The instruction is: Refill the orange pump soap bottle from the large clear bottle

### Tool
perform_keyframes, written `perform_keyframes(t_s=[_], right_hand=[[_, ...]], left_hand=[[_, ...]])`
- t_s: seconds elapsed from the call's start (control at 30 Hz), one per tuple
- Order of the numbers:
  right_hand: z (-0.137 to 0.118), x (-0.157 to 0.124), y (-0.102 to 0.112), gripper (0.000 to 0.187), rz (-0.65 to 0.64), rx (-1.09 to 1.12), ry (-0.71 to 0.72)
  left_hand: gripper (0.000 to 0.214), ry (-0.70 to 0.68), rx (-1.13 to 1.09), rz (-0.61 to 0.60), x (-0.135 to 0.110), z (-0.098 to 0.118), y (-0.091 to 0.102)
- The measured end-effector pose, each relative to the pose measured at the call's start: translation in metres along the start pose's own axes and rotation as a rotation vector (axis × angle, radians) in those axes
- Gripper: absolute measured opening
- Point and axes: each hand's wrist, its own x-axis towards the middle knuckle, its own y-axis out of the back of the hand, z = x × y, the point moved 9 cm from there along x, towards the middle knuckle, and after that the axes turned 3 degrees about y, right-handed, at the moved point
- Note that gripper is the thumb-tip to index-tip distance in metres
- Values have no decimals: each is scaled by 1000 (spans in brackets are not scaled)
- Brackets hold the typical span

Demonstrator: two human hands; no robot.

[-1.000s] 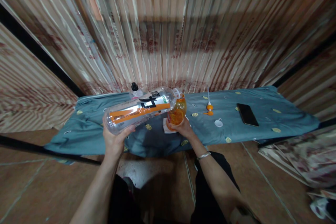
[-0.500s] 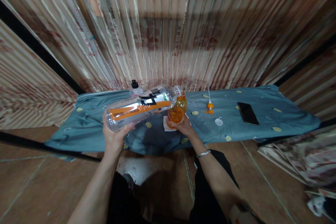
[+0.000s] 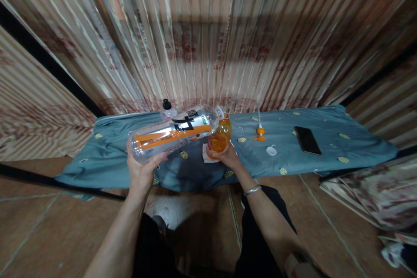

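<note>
Bottle (image 3: pixel 174 134) hangs tilted left of the orange bottle (image 3: pixel 221 134), neck at its mouth. Left hand (image 3: pixel 142 173) grips the base, right hand (image 3: pixel 228 156) the orange bottle. Clear plastic probably light, squeezable, slick if wet; best hold: base, gently.

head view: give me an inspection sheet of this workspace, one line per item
Surface: blue-green cloth with yellow prints, wrinkled in places
Job's things: clear bottle, tilted, its neck at the mouth of the orange bottle; flow cannot be made out
Clutter: white pad at the orange bottle's base; orange pump and phone to the right; black-capped bottle behind, partly hidden
Grips: left grip on the clear bottle's base end, right grip around the orange bottle
Cables: nothing seen
Surroundings: striped curtain, black bars, tiled floor
</note>
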Motion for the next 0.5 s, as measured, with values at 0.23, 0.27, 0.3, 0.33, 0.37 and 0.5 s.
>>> perform_keyframes(t_s=[0.23,0.27,0.3,0.33,0.37,0.5], right_hand=[[-2,0,1,61,-2,-6,1],[-2,0,2,60,3,-9,4],[-2,0,2,60,8,-12,8],[-2,0,3,60,11,-14,12],[-2,0,3,60,11,-17,14],[2,1,2,60,2,-22,11]], left_hand=[[118,29,-38,-18,1,1,-2],[119,36,-47,-12,1,0,-1],[121,44,-56,-5,1,-1,-1],[123,50,-62,4,1,-2,0],[125,53,-65,11,1,-3,0],[128,27,-38,14,1,-3,0]])
